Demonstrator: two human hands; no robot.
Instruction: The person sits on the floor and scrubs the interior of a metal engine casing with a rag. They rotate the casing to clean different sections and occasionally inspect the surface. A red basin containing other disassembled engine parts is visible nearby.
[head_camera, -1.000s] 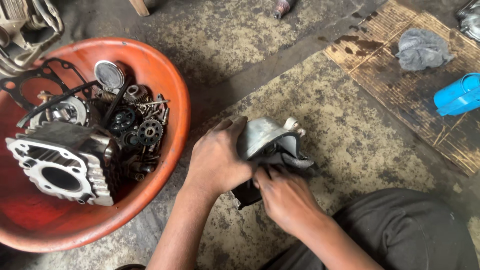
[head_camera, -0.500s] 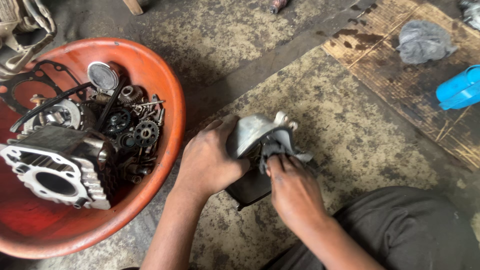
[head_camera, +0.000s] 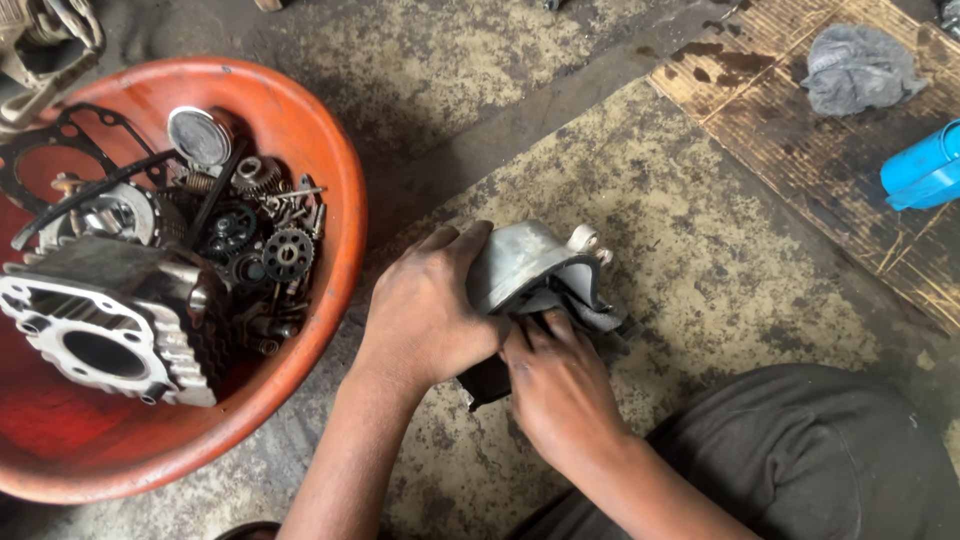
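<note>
Gripping a grey cast-metal engine cover (head_camera: 525, 262) low over the stained concrete floor (head_camera: 700, 250), the left hand (head_camera: 425, 310) wraps its fingers around the part's rounded back and holds it steady. The right hand (head_camera: 560, 385) presses a dark rag (head_camera: 585, 295) against the cover's open side, fingers curled onto the cloth; a dark piece hangs below the hands, and I cannot tell whether it is more rag or another part. Judging by its dull but fairly even surface, the cover looks partly wiped, with the inner face and edges under the cloth probably left to do. Beside the left forearm stands an orange plastic basin (head_camera: 340, 200) holding a finned cylinder block (head_camera: 110, 320), a small gear (head_camera: 288, 255), a black gasket (head_camera: 45, 150) and other oily pieces, which look not yet cleaned. Further off, a grey cloth (head_camera: 855, 65) lies on a wooden board (head_camera: 800, 140) near a blue container (head_camera: 925, 170).
</note>
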